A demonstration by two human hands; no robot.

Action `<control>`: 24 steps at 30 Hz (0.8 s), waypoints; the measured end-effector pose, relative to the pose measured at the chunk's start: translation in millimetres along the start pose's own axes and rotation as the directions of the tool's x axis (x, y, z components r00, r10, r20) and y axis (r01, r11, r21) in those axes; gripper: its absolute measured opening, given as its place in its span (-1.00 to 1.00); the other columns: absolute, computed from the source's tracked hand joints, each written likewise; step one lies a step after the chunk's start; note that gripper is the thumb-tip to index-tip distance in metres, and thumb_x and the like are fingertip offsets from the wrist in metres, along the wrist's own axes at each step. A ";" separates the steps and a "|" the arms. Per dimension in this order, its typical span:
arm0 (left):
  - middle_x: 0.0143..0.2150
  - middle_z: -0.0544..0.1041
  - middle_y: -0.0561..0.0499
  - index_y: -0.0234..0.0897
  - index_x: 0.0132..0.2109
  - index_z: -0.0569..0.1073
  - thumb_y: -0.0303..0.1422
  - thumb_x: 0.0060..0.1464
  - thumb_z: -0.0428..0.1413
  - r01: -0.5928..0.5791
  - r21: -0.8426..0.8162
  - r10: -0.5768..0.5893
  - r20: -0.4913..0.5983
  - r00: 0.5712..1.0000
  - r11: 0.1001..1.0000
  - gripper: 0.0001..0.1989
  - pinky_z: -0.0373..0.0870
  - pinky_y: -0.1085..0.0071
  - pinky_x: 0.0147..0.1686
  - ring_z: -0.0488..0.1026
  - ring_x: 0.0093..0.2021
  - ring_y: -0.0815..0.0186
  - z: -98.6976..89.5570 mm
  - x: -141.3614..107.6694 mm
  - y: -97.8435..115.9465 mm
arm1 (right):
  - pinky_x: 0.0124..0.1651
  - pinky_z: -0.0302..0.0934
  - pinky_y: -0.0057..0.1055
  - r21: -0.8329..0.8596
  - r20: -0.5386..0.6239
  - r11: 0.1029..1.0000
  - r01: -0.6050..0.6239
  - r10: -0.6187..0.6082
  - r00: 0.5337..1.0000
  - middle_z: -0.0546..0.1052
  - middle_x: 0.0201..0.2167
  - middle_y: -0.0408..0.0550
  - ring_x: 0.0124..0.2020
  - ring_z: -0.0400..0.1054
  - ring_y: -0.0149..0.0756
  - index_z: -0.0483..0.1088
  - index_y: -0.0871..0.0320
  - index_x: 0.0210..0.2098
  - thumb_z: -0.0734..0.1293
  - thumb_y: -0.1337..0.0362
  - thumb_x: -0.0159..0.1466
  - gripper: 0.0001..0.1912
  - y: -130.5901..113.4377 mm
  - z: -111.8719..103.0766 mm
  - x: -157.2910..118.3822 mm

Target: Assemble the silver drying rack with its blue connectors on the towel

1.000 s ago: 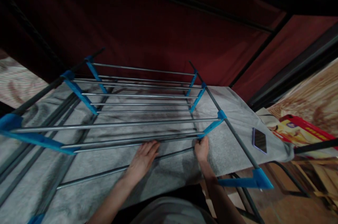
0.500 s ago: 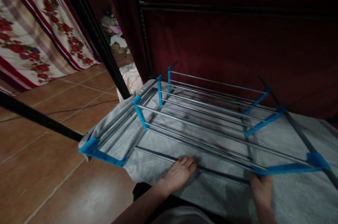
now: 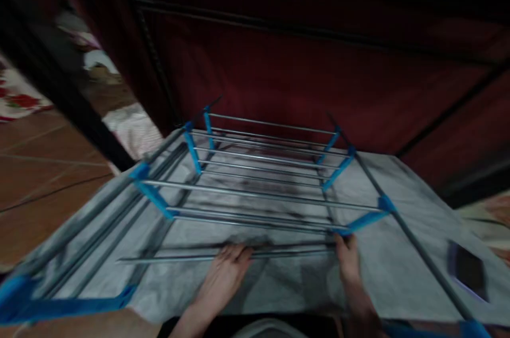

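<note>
A rack of grey metal tubes with blue plastic brackets [image 3: 357, 222] lies on a grey cloth [image 3: 406, 269]. My left hand [image 3: 233, 262] is closed over a loose metal tube [image 3: 171, 259] near its middle; the tube's left end is free above the cloth. At the tube's right end, my right hand [image 3: 347, 253] is closed beside the blue bracket, its fingertips partly hidden and blurred. The hand seems to hold the tube end there.
A dark phone [image 3: 468, 270] lies on the cloth at the right. Behind the rack hangs a dark red curtain [image 3: 271, 72] with a black bar. A black post [image 3: 79, 99] rises at the left, above a tiled floor [image 3: 43, 168] with a cable.
The view has swung to the right, bringing the phone into sight. The tube's left end now lies further from the left blue bracket, and both hands remain on the tube.
</note>
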State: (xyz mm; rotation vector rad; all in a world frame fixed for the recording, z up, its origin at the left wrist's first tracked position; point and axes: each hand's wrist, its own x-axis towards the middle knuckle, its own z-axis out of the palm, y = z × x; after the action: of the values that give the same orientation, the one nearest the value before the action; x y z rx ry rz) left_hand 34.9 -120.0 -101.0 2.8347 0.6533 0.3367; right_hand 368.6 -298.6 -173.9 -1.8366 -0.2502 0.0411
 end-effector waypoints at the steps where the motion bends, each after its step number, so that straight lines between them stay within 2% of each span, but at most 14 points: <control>1: -0.09 0.60 -0.04 -0.13 0.04 0.50 -0.22 0.33 -0.11 -0.019 0.014 0.020 -0.055 0.998 1.000 -0.67 0.48 0.25 -0.07 0.55 -0.11 0.19 1.0 -1.5 -11.8 | -0.08 0.29 -0.11 0.006 -0.022 1.000 -0.013 0.013 1.000 0.51 -0.33 -0.02 -0.23 0.40 -0.06 0.36 0.08 -0.24 0.31 -0.08 -0.02 -0.55 -4.0 1.4 -4.3; 3: -0.10 0.62 -0.04 -0.12 0.01 0.52 -0.16 0.32 -0.12 -0.040 0.055 0.049 -0.190 0.981 0.998 -0.63 0.51 0.29 -0.17 0.58 -0.15 0.19 4.3 0.4 -34.2 | 0.00 0.26 -0.14 -0.005 -0.022 1.000 -0.003 0.003 1.000 0.52 -0.21 0.01 -0.11 0.39 -0.09 0.36 0.11 -0.14 0.26 -0.07 0.05 -0.51 -7.8 5.2 -9.2; 6: -0.07 0.62 -0.04 -0.09 0.00 0.53 -0.14 0.32 -0.14 -0.113 0.060 0.125 -0.267 0.956 0.992 -0.61 0.54 0.28 -0.18 0.58 -0.14 0.16 6.1 7.8 -49.7 | 0.06 0.25 -0.13 0.077 -0.058 0.997 -0.007 0.011 0.998 0.51 -0.08 0.07 -0.03 0.38 -0.10 0.31 0.14 -0.06 0.27 0.00 0.08 -0.50 -7.4 8.3 -11.9; 9: -0.11 0.62 -0.03 -0.07 0.02 0.53 -0.16 0.30 -0.14 -0.133 0.039 0.139 -0.260 0.956 0.990 -0.61 0.55 0.29 -0.21 0.58 -0.19 0.17 2.3 13.3 -42.7 | 0.08 0.25 -0.13 0.143 -0.057 0.990 0.008 0.000 0.998 0.49 -0.02 0.08 0.00 0.39 -0.10 0.29 0.13 -0.01 0.28 0.07 0.08 -0.49 -9.2 7.3 -12.8; 13: -0.14 0.63 -0.02 -0.08 0.03 0.52 -0.19 0.30 -0.14 -0.137 0.015 0.137 -0.215 0.967 0.990 -0.62 0.54 0.31 -0.23 0.58 -0.20 0.20 6.0 20.0 -27.8 | 0.07 0.26 -0.19 0.129 -0.060 0.991 0.028 -0.021 0.998 0.48 0.01 0.03 -0.01 0.39 -0.14 0.28 0.09 0.03 0.26 0.13 0.09 -0.50 -18.7 4.7 -8.9; 18: -0.08 0.63 -0.04 -0.11 0.01 0.54 -0.22 0.30 -0.11 -0.153 -0.009 0.150 -0.151 0.977 0.988 -0.64 0.52 0.27 -0.11 0.58 -0.14 0.19 39.1 19.9 -21.8 | 0.10 0.23 -0.19 0.168 -0.061 0.986 0.026 -0.015 0.998 0.48 0.00 0.03 0.01 0.37 -0.16 0.29 0.10 0.04 0.24 0.15 0.12 -0.51 -28.8 -3.0 -6.1; 21: -0.12 0.64 -0.04 -0.10 -0.03 0.56 -0.29 0.29 -0.12 -0.149 -0.001 0.147 -0.117 0.982 0.989 -0.64 0.51 0.21 -0.08 0.59 -0.15 0.16 58.5 15.6 -20.2 | 0.14 0.19 -0.18 0.191 -0.111 0.981 0.016 0.006 0.994 0.46 0.01 0.02 0.03 0.34 -0.17 0.31 0.09 0.04 0.24 0.16 0.13 -0.53 -32.5 -9.9 -7.5; 24: -0.13 0.64 -0.05 -0.10 -0.04 0.57 -0.27 0.28 -0.12 -0.157 -0.004 0.155 -0.134 0.979 0.988 -0.64 0.50 0.20 -0.07 0.58 -0.14 0.16 60.4 12.1 -18.0 | 0.18 0.15 -0.17 0.167 -0.146 0.986 -0.001 0.026 0.989 0.43 0.05 0.02 0.06 0.32 -0.17 0.30 0.08 0.05 0.24 0.16 0.12 -0.51 -38.6 -14.3 -9.6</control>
State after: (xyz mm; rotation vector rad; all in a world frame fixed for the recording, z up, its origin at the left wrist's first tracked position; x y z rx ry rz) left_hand 54.5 -108.0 -161.0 2.8749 0.4501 0.5589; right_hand 355.7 -304.2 -134.0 -1.6654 -0.1265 -0.0629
